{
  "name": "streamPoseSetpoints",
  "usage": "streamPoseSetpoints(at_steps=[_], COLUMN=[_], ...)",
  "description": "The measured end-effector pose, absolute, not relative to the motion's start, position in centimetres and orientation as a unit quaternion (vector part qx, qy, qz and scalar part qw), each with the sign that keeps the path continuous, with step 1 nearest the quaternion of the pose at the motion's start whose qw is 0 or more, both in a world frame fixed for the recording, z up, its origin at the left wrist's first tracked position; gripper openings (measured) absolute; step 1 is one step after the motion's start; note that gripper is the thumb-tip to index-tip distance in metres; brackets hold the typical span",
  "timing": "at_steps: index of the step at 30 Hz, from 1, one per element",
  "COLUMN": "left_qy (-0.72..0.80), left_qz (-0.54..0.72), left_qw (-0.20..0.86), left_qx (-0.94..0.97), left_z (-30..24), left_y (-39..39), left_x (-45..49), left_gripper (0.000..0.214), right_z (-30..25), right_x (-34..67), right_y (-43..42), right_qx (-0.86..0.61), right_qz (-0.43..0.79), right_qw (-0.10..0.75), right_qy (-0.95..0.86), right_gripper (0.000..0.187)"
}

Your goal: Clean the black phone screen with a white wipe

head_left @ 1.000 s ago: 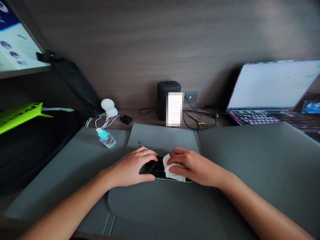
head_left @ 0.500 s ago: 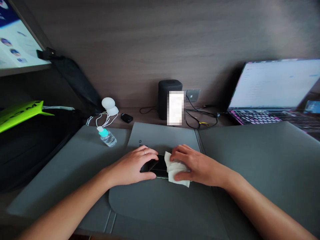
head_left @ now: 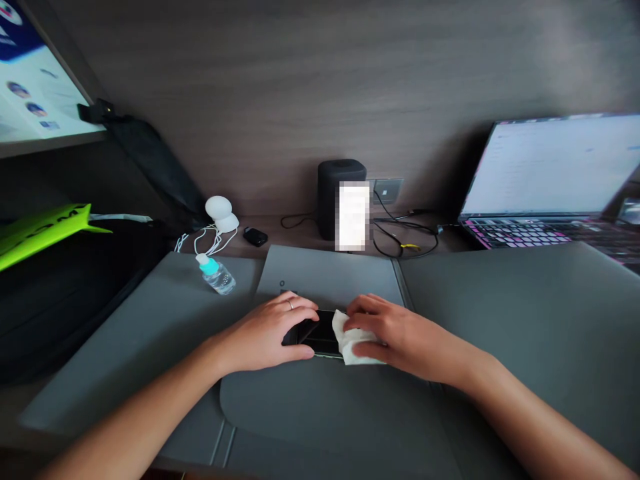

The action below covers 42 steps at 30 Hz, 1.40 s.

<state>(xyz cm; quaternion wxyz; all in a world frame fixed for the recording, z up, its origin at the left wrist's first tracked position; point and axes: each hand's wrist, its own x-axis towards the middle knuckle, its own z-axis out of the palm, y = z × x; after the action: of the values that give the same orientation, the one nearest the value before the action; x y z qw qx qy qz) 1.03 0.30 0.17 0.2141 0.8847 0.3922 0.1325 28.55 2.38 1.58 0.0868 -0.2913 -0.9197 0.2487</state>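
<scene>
- My left hand (head_left: 273,333) is cupped over the left end of a dark phone (head_left: 320,335). The fingers are curled down on its far edge and the thumb lies along its near edge, so I have that end pinned in a loose clasp.
- My right hand (head_left: 395,333) is half closed, with bent fingers bunched on a white wipe (head_left: 353,341) and pressing it flat onto the right part of the phone.
- The phone lies between my two hands, straight in front of me. Only the middle strip of glass shows, just left of the wipe.
- It rests on a grey desk mat (head_left: 325,413), with more grey matting spread to either side.
- Farther back, to the left, a small clear bottle (head_left: 216,275) with a teal cap lies on its side. Beyond it are a white rounded lamp (head_left: 221,212) with white cord and a small black case (head_left: 255,236).
- A black cylindrical speaker (head_left: 336,193) stands against the wood-grain wall, with dark cables (head_left: 405,240) looped beside it.
- An open laptop (head_left: 550,180) with a lit screen sits at the far right. A dark bag (head_left: 60,287) with a bright green piece on it is at the left.
- The phone lies flat, screen up, with its long axis running left to right across me, parallel to the wall.
- Both ends are covered, so I cannot tell which way its top points.
</scene>
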Motion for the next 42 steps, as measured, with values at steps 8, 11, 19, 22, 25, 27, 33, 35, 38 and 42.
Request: streamPoseSetpoints(at_steps=[8, 11, 19, 22, 25, 27, 33, 35, 38, 42], left_qy=[0.388, 0.385, 0.387, 0.387, 0.389, 0.387, 0.385, 0.385, 0.388, 0.393], left_qz=[0.139, 0.143, 0.138, 0.140, 0.140, 0.144, 0.149, 0.148, 0.147, 0.148], left_qw=[0.223, 0.226, 0.218, 0.217, 0.223, 0.225, 0.225, 0.225, 0.226, 0.229], left_qx=[0.883, 0.883, 0.885, 0.885, 0.883, 0.882, 0.882, 0.883, 0.881, 0.878], left_z=[0.2, 0.2, 0.3, 0.4, 0.4, 0.3, 0.3, 0.3, 0.4, 0.3], left_y=[0.3, 0.3, 0.3, 0.2, 0.2, 0.3, 0.3, 0.3, 0.3, 0.2], left_x=[1.1, 1.1, 1.1, 1.1, 1.1, 1.2, 1.3, 1.3, 1.3, 1.2], left_gripper=[0.040, 0.039, 0.039, 0.038, 0.039, 0.040, 0.041, 0.040, 0.041, 0.045], right_z=[1.2, 1.4, 1.2, 0.9, 0.6, 0.6, 0.9, 0.8, 0.6, 0.7], right_x=[27.9, 27.8, 27.6, 27.7, 27.4, 26.9, 26.6, 27.0, 27.0, 26.8], right_y=[2.1, 1.9, 2.5, 2.8, 2.9, 2.8, 2.5, 2.7, 3.0, 2.9], right_qx=[-0.291, -0.292, -0.275, -0.296, -0.317, -0.313, -0.265, -0.285, -0.308, -0.280], right_qz=[0.243, 0.222, 0.151, 0.188, 0.208, 0.225, 0.270, 0.269, 0.256, 0.266], right_qw=[0.140, 0.152, 0.123, 0.126, 0.126, 0.123, 0.104, 0.104, 0.119, 0.113], right_qy=[-0.915, -0.918, -0.941, -0.928, -0.917, -0.915, -0.920, -0.914, -0.908, -0.915], right_gripper=[0.027, 0.025, 0.022, 0.020, 0.020, 0.020, 0.014, 0.015, 0.016, 0.014])
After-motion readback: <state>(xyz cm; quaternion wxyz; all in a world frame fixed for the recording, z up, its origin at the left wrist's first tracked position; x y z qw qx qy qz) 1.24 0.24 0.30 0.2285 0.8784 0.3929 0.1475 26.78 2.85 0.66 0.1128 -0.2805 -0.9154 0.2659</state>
